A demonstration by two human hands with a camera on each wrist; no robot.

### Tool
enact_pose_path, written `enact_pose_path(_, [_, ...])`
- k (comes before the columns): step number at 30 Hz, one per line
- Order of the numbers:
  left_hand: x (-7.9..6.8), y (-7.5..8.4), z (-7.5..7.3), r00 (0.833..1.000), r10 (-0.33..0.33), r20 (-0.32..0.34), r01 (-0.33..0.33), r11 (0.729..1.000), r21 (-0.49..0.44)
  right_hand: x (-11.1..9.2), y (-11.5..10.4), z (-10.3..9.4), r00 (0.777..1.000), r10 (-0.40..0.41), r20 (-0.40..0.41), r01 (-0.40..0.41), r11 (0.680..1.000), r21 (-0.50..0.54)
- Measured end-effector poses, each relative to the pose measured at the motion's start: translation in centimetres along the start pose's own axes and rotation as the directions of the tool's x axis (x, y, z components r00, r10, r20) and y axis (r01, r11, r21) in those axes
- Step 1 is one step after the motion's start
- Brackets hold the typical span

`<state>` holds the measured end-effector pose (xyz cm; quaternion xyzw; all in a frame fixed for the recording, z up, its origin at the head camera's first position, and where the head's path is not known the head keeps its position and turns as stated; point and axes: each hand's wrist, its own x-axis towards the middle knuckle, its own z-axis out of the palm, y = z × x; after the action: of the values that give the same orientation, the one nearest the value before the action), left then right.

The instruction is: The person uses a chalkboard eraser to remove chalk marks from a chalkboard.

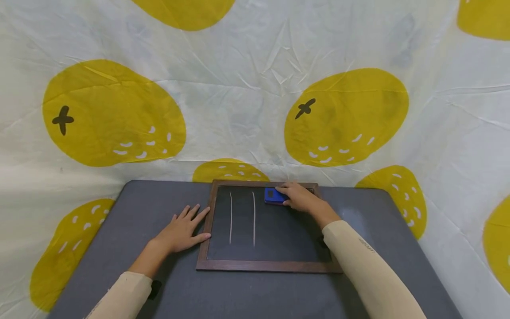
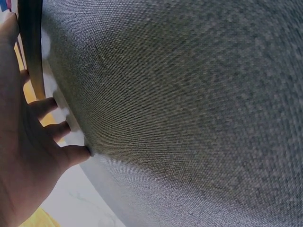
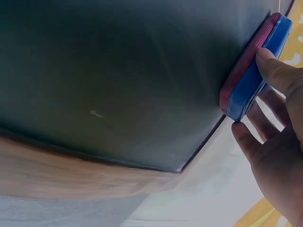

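Note:
A chalkboard (image 1: 295, 235) in a brown wooden frame lies on the grey table, two vertical chalk lines (image 1: 254, 219) drawn on its left half. My right hand (image 1: 299, 196) grips a blue chalkboard eraser (image 1: 272, 196) near the top edge, just right of the second line. In the right wrist view, the eraser's red pad (image 3: 246, 64) faces the board, with thumb and fingers on either side of the blue body. My left hand (image 1: 181, 230) lies with fingers spread, its thumb and index fingertip at the left side of the frame.
The grey table (image 1: 167, 195) extends around the board on every side. Behind it hangs a white cloth (image 1: 235, 110) printed with large yellow fruit shapes. A small chalk mark (image 3: 96, 114) shows on the board in the right wrist view.

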<state>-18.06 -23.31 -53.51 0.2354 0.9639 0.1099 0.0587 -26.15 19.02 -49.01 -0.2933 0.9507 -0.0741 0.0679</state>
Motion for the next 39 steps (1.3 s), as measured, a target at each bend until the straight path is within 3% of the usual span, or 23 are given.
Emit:
enact_pose_path(8, [0.0,0.2,0.3,1.0,-0.006,0.005,0.006,1.0,-0.013,-3.3,-1.7,0.9,0.997,-0.075,-0.02,0.074,0.997,-0.038])
enact_pose_path(26, [0.1,0.6,-0.1,1.0,0.001,0.001,-0.001,1.0,-0.022,-9.3,-5.9,2.6,0.972,-0.232,-0.027,0.232,0.973,-0.018])
enact_pose_path(39, [0.1,0.0,0.2,1.0,0.001,-0.015,-0.001,1.0,-0.018,-10.1,-7.7,3.3,0.972,-0.23,-0.041,0.231,0.973,0.001])
